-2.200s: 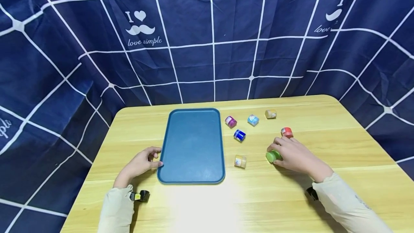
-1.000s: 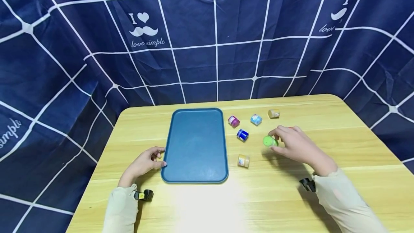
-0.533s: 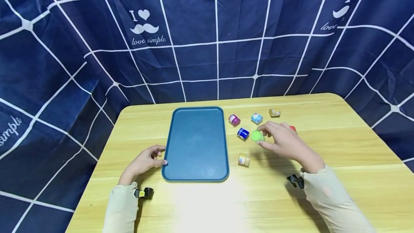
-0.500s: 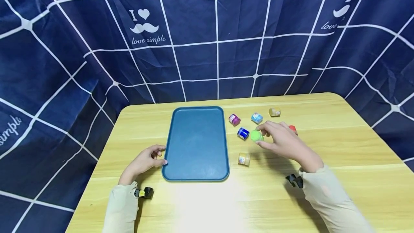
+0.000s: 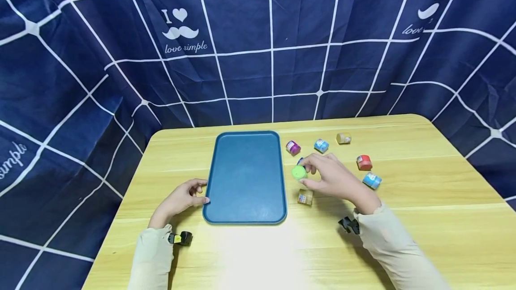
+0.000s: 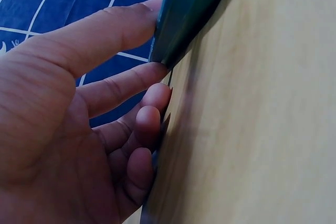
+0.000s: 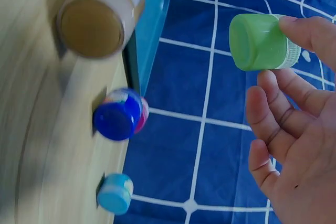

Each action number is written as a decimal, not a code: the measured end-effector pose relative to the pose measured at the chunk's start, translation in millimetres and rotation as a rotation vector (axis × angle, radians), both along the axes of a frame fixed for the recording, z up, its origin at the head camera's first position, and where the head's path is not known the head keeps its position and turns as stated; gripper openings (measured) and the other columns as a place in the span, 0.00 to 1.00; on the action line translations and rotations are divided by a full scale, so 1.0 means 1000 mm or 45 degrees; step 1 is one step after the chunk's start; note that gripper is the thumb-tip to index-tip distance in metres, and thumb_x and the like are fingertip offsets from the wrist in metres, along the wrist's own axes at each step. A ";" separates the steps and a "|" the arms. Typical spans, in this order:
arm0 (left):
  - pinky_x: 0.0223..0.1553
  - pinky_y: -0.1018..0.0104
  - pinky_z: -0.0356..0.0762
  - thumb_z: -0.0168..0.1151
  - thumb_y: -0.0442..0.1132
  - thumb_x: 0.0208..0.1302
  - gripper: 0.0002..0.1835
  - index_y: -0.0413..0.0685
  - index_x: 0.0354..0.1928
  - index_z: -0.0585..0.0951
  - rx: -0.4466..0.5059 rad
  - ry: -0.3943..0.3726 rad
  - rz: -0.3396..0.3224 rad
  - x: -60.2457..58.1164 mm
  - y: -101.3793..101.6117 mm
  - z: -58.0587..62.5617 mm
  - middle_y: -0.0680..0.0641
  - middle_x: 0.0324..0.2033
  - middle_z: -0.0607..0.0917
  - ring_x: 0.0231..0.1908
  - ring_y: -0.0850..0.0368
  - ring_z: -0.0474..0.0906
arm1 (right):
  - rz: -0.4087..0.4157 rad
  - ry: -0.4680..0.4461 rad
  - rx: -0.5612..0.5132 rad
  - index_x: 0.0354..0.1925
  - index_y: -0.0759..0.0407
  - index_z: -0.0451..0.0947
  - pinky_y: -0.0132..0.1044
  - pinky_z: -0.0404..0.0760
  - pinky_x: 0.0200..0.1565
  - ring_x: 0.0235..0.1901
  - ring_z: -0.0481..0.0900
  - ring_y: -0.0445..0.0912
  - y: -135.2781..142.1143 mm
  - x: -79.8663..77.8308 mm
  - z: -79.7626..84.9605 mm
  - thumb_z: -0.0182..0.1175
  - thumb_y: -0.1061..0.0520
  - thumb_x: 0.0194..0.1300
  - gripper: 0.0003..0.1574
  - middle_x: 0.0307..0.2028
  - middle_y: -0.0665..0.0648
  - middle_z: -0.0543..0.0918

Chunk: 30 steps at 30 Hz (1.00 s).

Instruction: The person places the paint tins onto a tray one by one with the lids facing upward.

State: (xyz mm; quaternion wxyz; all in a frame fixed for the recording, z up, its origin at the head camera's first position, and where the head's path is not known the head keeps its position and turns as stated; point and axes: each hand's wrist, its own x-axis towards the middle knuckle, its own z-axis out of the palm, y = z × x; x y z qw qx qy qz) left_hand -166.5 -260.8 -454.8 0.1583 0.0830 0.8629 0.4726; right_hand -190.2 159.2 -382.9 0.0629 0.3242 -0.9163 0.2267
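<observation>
Green jar: raised above table, just right of tray; grasped by right hand, thumb opposite fingers. Left hand: holding tray's left rim, thumb over it. Tan jar: lying nearer. Dark blue jar: farther, partly hidden in head view. Red jar: to the right.

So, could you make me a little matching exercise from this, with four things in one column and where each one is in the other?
Things:
1. green jar
2. red jar
3. purple jar
4. left hand

Places:
A. on the table, close beside the tray's right side
B. touching the edge of the tray
C. held up off the table in the right hand
D. on the table, just beyond a light-blue jar

Pairs: 1-C, 2-D, 3-A, 4-B
</observation>
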 end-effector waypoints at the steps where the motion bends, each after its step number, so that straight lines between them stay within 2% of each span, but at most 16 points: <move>1: 0.28 0.70 0.65 0.68 0.37 0.59 0.33 0.30 0.63 0.69 0.000 0.000 0.001 0.000 0.000 0.000 0.42 0.39 0.72 0.33 0.55 0.64 | 0.013 -0.004 0.000 0.46 0.56 0.78 0.38 0.63 0.42 0.34 0.74 0.38 -0.002 0.000 -0.001 0.69 0.53 0.55 0.20 0.32 0.45 0.79; 8: 0.31 0.70 0.63 0.68 0.37 0.60 0.31 0.30 0.62 0.69 -0.031 0.011 0.009 0.001 0.000 -0.001 0.42 0.39 0.72 0.34 0.55 0.63 | 0.067 -0.025 0.033 0.47 0.56 0.78 0.37 0.65 0.42 0.34 0.74 0.37 -0.018 0.004 -0.005 0.68 0.50 0.55 0.22 0.31 0.46 0.79; 14: 0.29 0.70 0.61 0.66 0.33 0.60 0.31 0.25 0.62 0.68 -0.071 0.042 -0.010 0.001 0.002 -0.001 0.39 0.38 0.71 0.33 0.54 0.63 | 0.090 -0.075 0.043 0.46 0.55 0.78 0.37 0.64 0.42 0.34 0.74 0.38 -0.028 0.007 -0.006 0.67 0.49 0.56 0.21 0.32 0.46 0.79; 18: 0.30 0.70 0.62 0.66 0.34 0.61 0.31 0.27 0.63 0.68 -0.072 0.033 0.000 0.001 0.002 0.001 0.40 0.39 0.71 0.34 0.54 0.63 | 0.117 -0.093 0.046 0.45 0.54 0.77 0.38 0.65 0.43 0.34 0.73 0.37 -0.033 0.009 -0.008 0.67 0.49 0.56 0.19 0.32 0.46 0.79; 21: 0.30 0.71 0.62 0.66 0.35 0.61 0.31 0.28 0.63 0.68 -0.066 0.020 0.016 0.002 0.004 0.007 0.41 0.39 0.72 0.34 0.55 0.63 | 0.131 -0.106 0.060 0.45 0.52 0.77 0.39 0.65 0.45 0.34 0.74 0.37 -0.036 0.009 -0.011 0.67 0.49 0.57 0.19 0.33 0.46 0.80; 26: 0.29 0.71 0.63 0.65 0.31 0.60 0.30 0.26 0.62 0.68 -0.035 -0.005 0.016 0.008 0.009 0.021 0.39 0.38 0.71 0.33 0.53 0.63 | 0.148 -0.169 0.085 0.45 0.50 0.77 0.42 0.66 0.47 0.35 0.78 0.39 -0.041 0.011 -0.015 0.66 0.49 0.58 0.17 0.33 0.45 0.82; 30: 0.29 0.71 0.63 0.65 0.33 0.60 0.30 0.27 0.63 0.68 -0.032 -0.003 0.013 0.005 0.006 0.014 0.40 0.39 0.71 0.33 0.54 0.63 | 0.147 -0.203 0.117 0.46 0.50 0.76 0.43 0.66 0.49 0.36 0.79 0.40 -0.045 0.013 -0.019 0.65 0.48 0.59 0.17 0.33 0.44 0.82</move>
